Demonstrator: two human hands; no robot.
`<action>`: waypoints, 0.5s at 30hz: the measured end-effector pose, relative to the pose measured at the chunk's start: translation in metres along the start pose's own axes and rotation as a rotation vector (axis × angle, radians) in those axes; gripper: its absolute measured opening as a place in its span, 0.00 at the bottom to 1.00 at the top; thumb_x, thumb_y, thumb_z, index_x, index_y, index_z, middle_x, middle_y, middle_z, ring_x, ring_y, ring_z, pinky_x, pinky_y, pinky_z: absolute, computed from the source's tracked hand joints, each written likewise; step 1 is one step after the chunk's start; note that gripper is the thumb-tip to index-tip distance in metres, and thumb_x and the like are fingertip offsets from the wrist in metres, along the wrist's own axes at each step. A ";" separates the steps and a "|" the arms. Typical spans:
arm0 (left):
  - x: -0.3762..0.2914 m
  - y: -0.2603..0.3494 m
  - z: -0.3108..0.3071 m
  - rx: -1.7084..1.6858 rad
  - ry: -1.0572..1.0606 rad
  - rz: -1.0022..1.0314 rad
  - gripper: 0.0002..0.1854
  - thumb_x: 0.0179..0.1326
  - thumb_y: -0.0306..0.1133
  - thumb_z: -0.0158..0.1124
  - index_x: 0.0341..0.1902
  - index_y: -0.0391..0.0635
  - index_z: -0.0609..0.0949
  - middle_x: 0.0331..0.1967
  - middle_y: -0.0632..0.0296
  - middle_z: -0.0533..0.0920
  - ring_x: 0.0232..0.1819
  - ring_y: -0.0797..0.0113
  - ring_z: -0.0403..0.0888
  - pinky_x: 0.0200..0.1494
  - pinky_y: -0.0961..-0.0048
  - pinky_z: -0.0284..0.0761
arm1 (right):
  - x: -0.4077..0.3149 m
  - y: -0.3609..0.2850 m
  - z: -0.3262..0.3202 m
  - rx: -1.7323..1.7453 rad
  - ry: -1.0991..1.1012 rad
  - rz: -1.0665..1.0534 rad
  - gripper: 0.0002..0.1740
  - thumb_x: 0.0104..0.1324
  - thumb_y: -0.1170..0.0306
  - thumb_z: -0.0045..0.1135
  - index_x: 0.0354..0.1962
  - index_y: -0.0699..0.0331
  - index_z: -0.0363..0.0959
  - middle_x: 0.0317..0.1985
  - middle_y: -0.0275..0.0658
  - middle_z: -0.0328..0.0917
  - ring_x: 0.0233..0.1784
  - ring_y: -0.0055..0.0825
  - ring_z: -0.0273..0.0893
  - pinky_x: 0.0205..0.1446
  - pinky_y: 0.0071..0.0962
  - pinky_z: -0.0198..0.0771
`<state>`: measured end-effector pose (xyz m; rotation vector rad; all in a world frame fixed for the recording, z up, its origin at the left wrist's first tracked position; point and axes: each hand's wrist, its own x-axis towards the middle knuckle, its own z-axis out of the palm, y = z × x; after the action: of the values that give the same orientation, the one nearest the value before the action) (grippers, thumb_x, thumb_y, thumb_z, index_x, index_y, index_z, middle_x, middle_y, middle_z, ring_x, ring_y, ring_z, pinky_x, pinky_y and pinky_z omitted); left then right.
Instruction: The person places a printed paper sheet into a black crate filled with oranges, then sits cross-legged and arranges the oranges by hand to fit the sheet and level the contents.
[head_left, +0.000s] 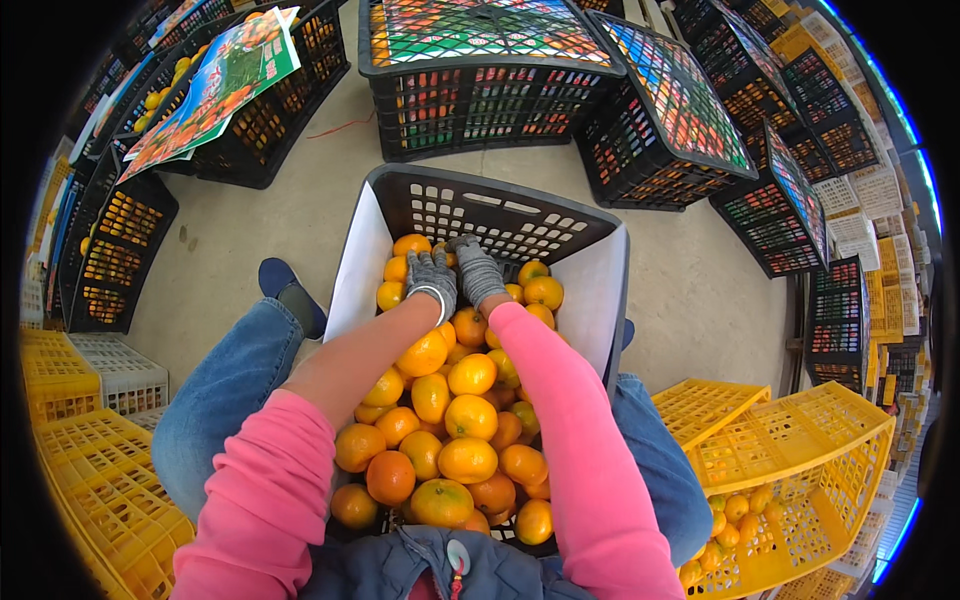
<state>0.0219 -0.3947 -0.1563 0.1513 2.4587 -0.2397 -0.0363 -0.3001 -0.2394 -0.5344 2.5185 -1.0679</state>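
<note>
A black plastic crate (480, 191) with white liner sheets (352, 251) at its sides stands between my knees. Many orange and yellow citrus fruits (471, 417) are heaped in it, highest on the side near my body. Both hands wear grey knit gloves and reach into the crate's far part. My left hand (432, 285) lies on fruits near the left liner, its fingers partly hidden. Just beside it, my right hand (478, 266) bends down by the far wall; its fingertips are hidden, so whether it grips a fruit cannot be told.
Black crates with printed sheets (495, 105) stand across the floor ahead. At the far left, another crate (255, 127) holds fruits under printed sheets. Yellow crates flank me, left (112, 487) and right (795, 442); the right one holds small fruits (739, 510).
</note>
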 end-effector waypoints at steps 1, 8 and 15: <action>0.000 0.000 0.001 -0.039 0.019 -0.011 0.28 0.58 0.38 0.48 0.65 0.45 0.65 0.71 0.51 0.48 0.70 0.47 0.49 0.67 0.42 0.31 | -0.002 -0.002 -0.009 -0.129 -0.019 -0.131 0.22 0.50 0.75 0.57 0.46 0.59 0.71 0.47 0.48 0.72 0.49 0.43 0.71 0.53 0.32 0.68; 0.001 0.007 -0.001 -0.076 -0.062 0.000 0.31 0.59 0.33 0.47 0.68 0.44 0.57 0.71 0.48 0.43 0.67 0.45 0.55 0.63 0.33 0.25 | -0.017 -0.003 -0.112 -0.962 -0.541 -0.019 0.16 0.53 0.73 0.54 0.41 0.61 0.78 0.45 0.43 0.78 0.47 0.42 0.77 0.43 0.39 0.75; -0.003 0.002 -0.007 -0.109 -0.117 -0.002 0.32 0.59 0.35 0.50 0.68 0.48 0.58 0.72 0.51 0.41 0.68 0.47 0.54 0.64 0.34 0.24 | -0.055 -0.006 -0.114 -1.057 -0.438 0.237 0.24 0.57 0.72 0.51 0.54 0.58 0.66 0.51 0.50 0.72 0.49 0.43 0.75 0.48 0.40 0.73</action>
<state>0.0199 -0.3910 -0.1493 0.0857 2.3487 -0.1116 -0.0391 -0.2089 -0.1511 -0.5999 2.4545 0.5042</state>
